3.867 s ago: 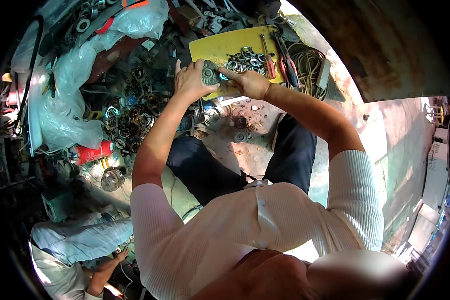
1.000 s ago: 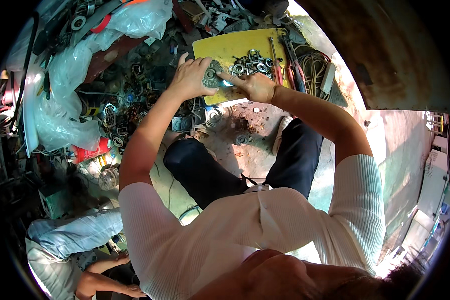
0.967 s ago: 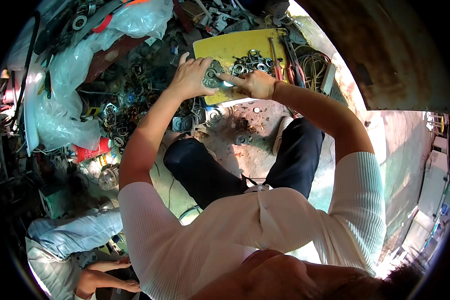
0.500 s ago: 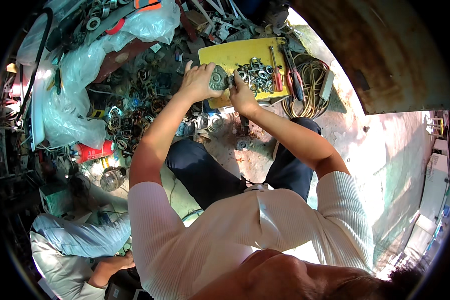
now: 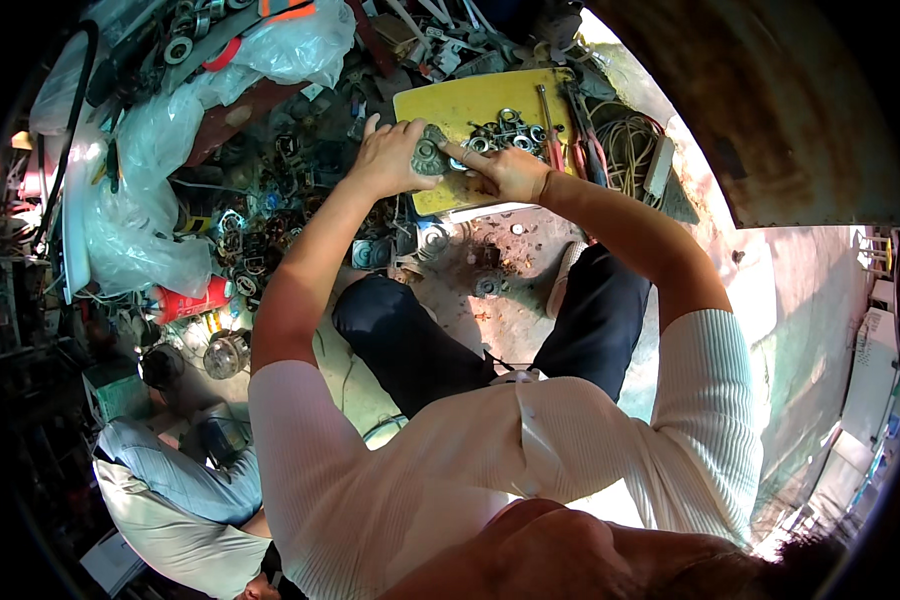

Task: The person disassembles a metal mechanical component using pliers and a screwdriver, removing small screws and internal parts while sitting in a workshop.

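Observation:
My left hand (image 5: pixel 383 160) grips a round grey metal end cover (image 5: pixel 429 152), like one from a motor, over the left part of a yellow board (image 5: pixel 445 100). From the right comes my right hand (image 5: pixel 515 174), its index finger stretched out to the cover's face and the other fingers bent. No tool shows in that hand, though its palm side is hidden. Several ring-shaped metal bearings (image 5: pixel 510 130) lie on the board just beyond it. A red-handled screwdriver (image 5: pixel 551 135) and red-and-black pliers (image 5: pixel 588 145) rest along the board's right side.
A coiled cable (image 5: pixel 625 150) lies right of the board. Metal parts (image 5: pixel 255 250) and clear plastic sheeting (image 5: pixel 140 220) crowd the left, with a red can (image 5: pixel 192 300). A rusty panel (image 5: pixel 790 110) stands far right. Another person (image 5: pixel 180 500) sits at lower left.
My right hand has shifted right and turned, its index finger now reaching onto the cover. The dark tool hanging below it is out of sight. My right knee has swung outward.

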Action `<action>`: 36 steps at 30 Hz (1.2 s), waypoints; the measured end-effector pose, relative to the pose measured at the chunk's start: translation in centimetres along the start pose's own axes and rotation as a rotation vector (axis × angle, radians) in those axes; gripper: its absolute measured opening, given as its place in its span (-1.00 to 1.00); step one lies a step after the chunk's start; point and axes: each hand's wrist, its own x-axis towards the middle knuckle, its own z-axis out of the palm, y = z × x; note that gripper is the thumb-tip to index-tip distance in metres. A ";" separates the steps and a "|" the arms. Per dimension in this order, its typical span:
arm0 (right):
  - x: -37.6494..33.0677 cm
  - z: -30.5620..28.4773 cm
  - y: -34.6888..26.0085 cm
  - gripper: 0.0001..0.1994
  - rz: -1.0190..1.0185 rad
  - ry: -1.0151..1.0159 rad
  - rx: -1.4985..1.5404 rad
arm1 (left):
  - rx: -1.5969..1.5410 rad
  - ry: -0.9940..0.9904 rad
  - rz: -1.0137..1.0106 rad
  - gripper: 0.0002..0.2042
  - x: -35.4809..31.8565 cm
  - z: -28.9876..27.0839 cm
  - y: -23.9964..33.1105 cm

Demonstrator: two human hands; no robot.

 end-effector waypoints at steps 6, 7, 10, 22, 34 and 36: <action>0.5 -1.2 2.0 -0.13 -0.114 -0.144 -0.173 | -0.013 -0.020 0.008 -0.11 0.9 -0.1 0.5; 0.8 -1.7 1.0 -0.14 -0.118 -0.147 -0.196 | -0.021 -0.052 -0.014 -0.10 0.6 -0.4 0.4; -0.7 -1.7 -2.3 -0.41 0.174 0.130 0.019 | 0.009 -0.051 -0.047 -0.10 -0.4 -0.7 0.4; -2.4 -2.4 9.3 -0.59 0.755 0.669 -0.164 | -0.020 0.028 -0.009 -0.11 -0.1 0.5 0.8; -5.7 2.0 2.7 -0.88 0.828 0.587 -0.425 | 0.020 -0.071 -0.059 -0.07 -0.2 -1.0 1.8; -6.0 2.4 3.2 -0.84 0.818 0.638 -0.437 | 0.063 -0.089 -0.074 -0.06 -0.4 -1.5 2.2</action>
